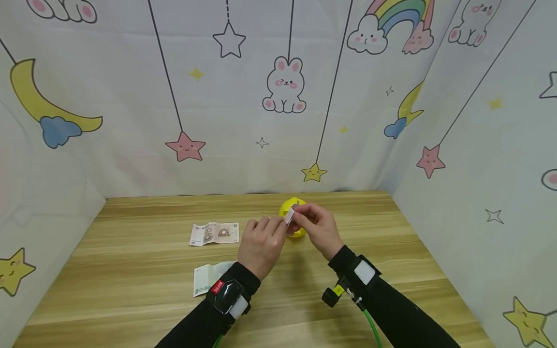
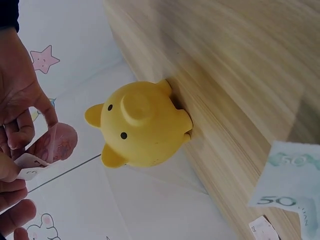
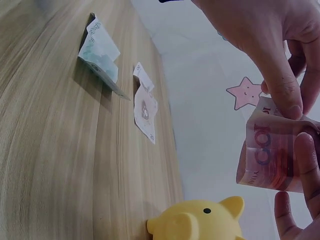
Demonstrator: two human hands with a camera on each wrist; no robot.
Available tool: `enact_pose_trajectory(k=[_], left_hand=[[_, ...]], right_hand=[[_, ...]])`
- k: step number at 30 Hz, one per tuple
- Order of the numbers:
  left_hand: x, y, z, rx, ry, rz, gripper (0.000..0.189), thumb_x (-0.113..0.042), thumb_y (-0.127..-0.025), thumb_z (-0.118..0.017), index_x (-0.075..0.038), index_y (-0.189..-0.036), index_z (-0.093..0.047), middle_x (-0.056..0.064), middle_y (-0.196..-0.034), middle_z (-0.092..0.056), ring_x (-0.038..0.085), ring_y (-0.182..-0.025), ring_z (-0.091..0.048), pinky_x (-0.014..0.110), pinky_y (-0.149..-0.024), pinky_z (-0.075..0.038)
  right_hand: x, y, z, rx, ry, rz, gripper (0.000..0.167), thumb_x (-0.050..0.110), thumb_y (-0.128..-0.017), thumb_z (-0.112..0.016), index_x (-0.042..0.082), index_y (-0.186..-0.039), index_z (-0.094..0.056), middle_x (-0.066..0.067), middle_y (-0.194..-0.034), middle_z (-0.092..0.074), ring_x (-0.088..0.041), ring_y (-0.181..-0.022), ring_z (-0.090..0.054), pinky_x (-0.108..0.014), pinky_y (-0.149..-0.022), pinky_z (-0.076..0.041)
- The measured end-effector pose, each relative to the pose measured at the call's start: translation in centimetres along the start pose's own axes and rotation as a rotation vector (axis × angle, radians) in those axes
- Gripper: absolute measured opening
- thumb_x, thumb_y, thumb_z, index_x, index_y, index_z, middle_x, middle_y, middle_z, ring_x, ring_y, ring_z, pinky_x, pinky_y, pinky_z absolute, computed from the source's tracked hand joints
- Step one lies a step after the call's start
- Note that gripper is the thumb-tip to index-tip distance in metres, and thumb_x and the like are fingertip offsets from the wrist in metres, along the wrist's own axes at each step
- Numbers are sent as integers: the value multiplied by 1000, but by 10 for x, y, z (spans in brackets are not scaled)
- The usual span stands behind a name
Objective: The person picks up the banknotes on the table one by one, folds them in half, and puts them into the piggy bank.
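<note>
A folded reddish 100 banknote [image 3: 265, 150] is held above the table between both hands; in the head view only its pale edge [image 1: 289, 215] shows. My left hand [image 1: 263, 245] pinches one side between thumb and fingers. My right hand [image 1: 319, 229] pinches the other side, its thumb and fingers showing in the right wrist view. Just behind the hands a yellow piggy bank [image 2: 145, 125] stands upright on the table, partly hidden by the right hand in the head view. Any slot on it is out of sight.
A creased brownish banknote [image 1: 215, 234] lies left of the piggy bank. Nearer, a folded green 50 banknote [image 1: 204, 279] lies partly behind the left wrist. Patterned white cloth [image 1: 239, 169] rises behind the wooden table [image 1: 130, 290] and along its sides.
</note>
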State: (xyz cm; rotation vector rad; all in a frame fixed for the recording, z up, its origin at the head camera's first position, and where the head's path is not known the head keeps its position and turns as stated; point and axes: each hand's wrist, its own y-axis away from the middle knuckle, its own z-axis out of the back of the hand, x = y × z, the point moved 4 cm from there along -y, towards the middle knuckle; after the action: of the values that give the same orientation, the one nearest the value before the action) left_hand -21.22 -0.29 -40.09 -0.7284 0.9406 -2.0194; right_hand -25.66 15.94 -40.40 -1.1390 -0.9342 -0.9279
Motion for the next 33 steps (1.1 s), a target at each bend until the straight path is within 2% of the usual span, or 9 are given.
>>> enact_pose_trajectory(k=[12, 18, 23, 27, 33], left_hand=[[-2, 1, -2, 20, -79, -61, 18, -16, -93, -85, -7, -109, -81, 5, -104, -74, 22, -82, -67, 33, -67, -51], [-5, 0, -2, 28, -138, -103, 20, -20, -97, -82, -6, -111, -81, 5, -105, -73, 21, -81, -65, 33, -68, -50], [-6, -1, -2, 12, -137, -127, 20, -19, -98, -79, -4, -112, -81, 5, -104, -71, 22, -80, -63, 33, -67, -49], [-6, 0, -4, -1, -112, -116, 21, -18, -97, -80, -5, -113, -79, 5, -106, -73, 23, -81, -65, 33, -65, -49], [-1, -1, -5, -40, 7, -27, 24, -26, -93, -87, -7, -106, -80, 4, -105, -78, 23, -83, -72, 34, -63, -52]], right_hand=[[1, 2, 2, -1, 6, 22, 20, 7, -106, -67, -8, -120, -71, -25, -108, -74, -17, -83, -72, -28, -83, -61], [1, 1, 3, -19, -10, -15, 21, 7, -103, -71, -7, -120, -71, -23, -110, -74, -18, -86, -73, -30, -82, -63], [-2, 0, 4, -54, 6, -31, 20, 9, -103, -72, -6, -117, -72, -20, -106, -75, -18, -83, -74, -29, -81, -62], [-4, -1, 6, -80, 10, -44, 19, 9, -103, -72, -7, -114, -72, -18, -102, -74, -18, -80, -71, -27, -80, -62], [-5, -2, 10, -107, 4, -77, 15, 6, -102, -72, -7, -109, -70, -14, -97, -71, -17, -76, -68, -30, -78, -62]])
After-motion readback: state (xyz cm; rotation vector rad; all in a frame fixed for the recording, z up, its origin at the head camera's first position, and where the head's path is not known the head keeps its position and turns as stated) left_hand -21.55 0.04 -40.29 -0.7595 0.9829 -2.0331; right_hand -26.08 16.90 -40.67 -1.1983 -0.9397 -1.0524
